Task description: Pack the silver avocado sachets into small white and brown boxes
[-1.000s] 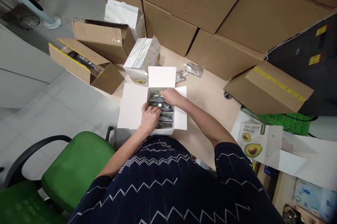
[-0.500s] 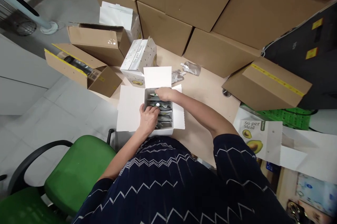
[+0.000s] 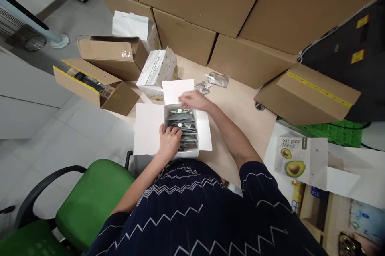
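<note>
The left hand [image 3: 170, 142] had its thumb spread from its fingers, which rested on a row of thin grey-green foil pouches [image 3: 182, 117] inside the white cardboard box [image 3: 189, 154]. The row seemed to fill most of the box, but the wide white cardboard flaps [image 3: 148, 128] around both hands were not yet closed, and two flat silver spouted pouches [image 3: 217, 79] lay outside, beyond the right hand [image 3: 194, 99]. That hand, blurred and curled above the far end, might have held something or nothing, I cannot tell; fingers and box walls hid the pouches' lower parts and exact number.
</note>
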### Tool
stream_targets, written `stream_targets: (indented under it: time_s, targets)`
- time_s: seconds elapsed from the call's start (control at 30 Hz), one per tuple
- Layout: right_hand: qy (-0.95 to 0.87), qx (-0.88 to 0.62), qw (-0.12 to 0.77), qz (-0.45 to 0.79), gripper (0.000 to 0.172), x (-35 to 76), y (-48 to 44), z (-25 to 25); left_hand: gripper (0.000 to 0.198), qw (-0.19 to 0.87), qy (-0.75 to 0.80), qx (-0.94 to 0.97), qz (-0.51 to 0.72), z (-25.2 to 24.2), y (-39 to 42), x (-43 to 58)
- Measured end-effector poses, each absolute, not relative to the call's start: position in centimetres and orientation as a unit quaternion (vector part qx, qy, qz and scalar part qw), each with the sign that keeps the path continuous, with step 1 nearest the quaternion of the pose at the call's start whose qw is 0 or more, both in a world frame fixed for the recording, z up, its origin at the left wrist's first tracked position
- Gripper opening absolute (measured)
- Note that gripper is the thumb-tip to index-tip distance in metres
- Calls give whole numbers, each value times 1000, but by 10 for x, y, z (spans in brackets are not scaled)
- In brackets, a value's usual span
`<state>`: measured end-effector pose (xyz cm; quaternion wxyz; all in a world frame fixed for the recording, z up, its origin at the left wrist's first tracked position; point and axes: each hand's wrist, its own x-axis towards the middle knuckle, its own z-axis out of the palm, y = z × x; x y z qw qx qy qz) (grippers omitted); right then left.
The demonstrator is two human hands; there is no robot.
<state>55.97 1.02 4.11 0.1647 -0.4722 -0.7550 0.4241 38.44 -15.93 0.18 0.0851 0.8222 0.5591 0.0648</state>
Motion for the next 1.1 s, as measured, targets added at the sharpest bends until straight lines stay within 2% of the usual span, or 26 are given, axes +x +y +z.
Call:
stream_targets:
  time_s: [0.07, 0.13, 0.17, 0.23, 0.3, 0.37, 0.43, 0.63, 0.77, 0.87, 0.97, 1.03, 1.1]
  targets:
    - [-674, -547, 291, 403, 41, 581, 34, 29, 28, 88, 557, 823, 66, 1, -160, 384]
    - [-638, -621, 321, 323, 43, 598, 59, 10, 28, 93, 558, 822, 70, 2, -160, 385]
    - [-644, -646, 294, 284, 41, 604, 69, -1, 28, 95, 558, 821, 73, 2, -160, 385]
    - [-692, -660, 173, 236, 38, 608, 84, -24, 28, 94, 559, 820, 78, 2, -160, 386]
    - [-748, -626, 26, 220, 54, 605, 91, -45, 29, 91, 559, 820, 82, 1, -160, 386]
    - [-776, -587, -77, 215, 71, 599, 92, -62, 28, 91, 559, 820, 81, 1, -161, 385]
    - [-772, -585, -122, 216, 77, 597, 91, -74, 27, 93, 557, 822, 78, 1, -161, 384]
    - [-722, -657, -135, 167, 65, 619, 58, -87, 27, 99, 545, 830, 73, 3, -160, 383]
    - [-693, -702, -87, 139, 56, 649, 3, -87, 27, 101, 536, 835, 75, 2, -158, 383]
    - [-652, -731, -37, 198, 48, 679, -29, -82, 27, 100, 534, 836, 79, 1, -158, 383]
    - [-619, -723, 31, 306, 36, 706, -46, -69, 24, 93, 529, 838, 98, 1, -158, 384]
    - [-578, -699, 118, 403, 26, 716, -52, -54, 20, 90, 525, 837, 124, 1, -158, 384]
    - [-487, -664, 225, 521, 26, 719, -58, -35, 20, 92, 525, 833, 153, 2, -156, 383]
